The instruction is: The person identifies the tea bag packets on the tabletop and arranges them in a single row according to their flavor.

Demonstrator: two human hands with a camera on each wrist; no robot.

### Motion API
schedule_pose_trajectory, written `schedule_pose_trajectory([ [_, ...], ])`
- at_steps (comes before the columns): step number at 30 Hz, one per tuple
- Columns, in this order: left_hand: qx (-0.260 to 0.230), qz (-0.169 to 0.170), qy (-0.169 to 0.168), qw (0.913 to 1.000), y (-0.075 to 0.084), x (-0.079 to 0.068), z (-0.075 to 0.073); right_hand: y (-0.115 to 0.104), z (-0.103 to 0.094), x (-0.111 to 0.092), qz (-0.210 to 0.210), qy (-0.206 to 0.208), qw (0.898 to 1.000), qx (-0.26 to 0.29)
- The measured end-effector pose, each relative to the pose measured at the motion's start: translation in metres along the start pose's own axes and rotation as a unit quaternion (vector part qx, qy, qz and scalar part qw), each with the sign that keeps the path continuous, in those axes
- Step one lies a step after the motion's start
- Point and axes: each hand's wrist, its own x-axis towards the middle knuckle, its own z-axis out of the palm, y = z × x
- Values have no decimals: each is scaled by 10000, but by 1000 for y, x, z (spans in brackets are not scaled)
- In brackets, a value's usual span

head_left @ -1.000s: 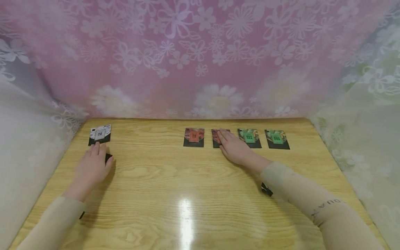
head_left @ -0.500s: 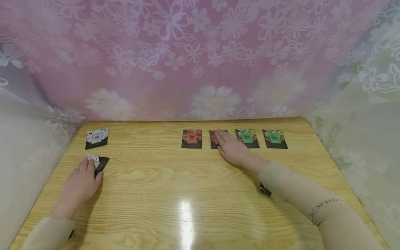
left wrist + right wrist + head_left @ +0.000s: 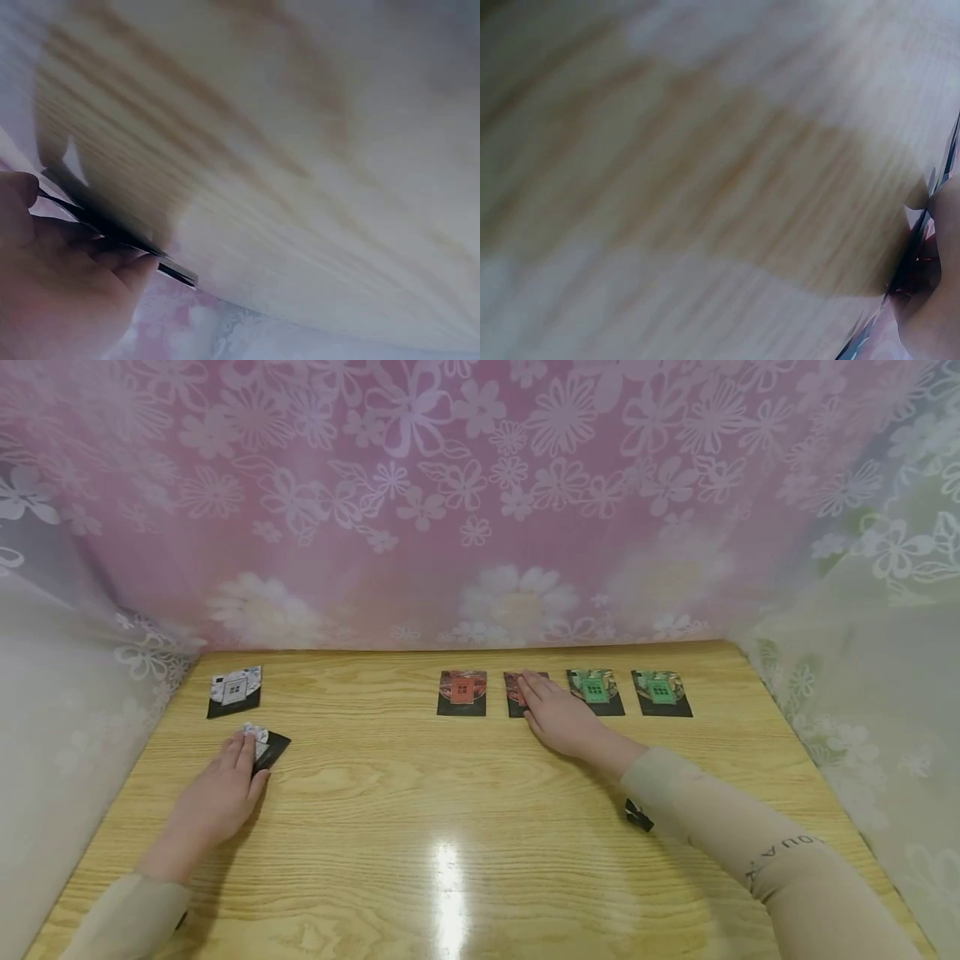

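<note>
In the head view, my left hand (image 3: 217, 797) lies over a white-and-black packet (image 3: 272, 750), fingers extended across its left part and thumb beside its near edge. The packet sits slanted. Behind it is a matching white-and-black packet (image 3: 235, 691). My right hand (image 3: 558, 717) rests its straight fingers on a red-and-black packet (image 3: 513, 695), covering most of it. To its left lies another red-and-black packet (image 3: 462, 693). Two green-and-black packets (image 3: 595, 691) lie to its right, one partly behind the hand. The left wrist view shows the packet's thin dark edge (image 3: 112, 229) along the fingers.
A wood-grain table (image 3: 360, 827) bears the packets, several in a row along its far edge. Pink floral cloth (image 3: 480, 510) hangs behind it. Pale floral cloth (image 3: 847, 710) closes in the right side, with similar cloth on the left.
My left hand has drawn its packet toward me, away from the other white-and-black one, then shifted slightly right and forward with it. The right hand stays on the red-and-black packet.
</note>
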Motion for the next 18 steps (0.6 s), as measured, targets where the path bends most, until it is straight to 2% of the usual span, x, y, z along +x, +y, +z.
schedule_pose_trajectory([
  [6,-94,298,-78,9995,9,9,1,0,1,0,-27,40,10000,-10],
  [12,-147,551,-17,9984,19,22,2,0,0,-1,-10,9,10000,17],
  [18,23,816,-18,9967,31,34,-1,-1,-1,0,-7,-3,10000,43],
])
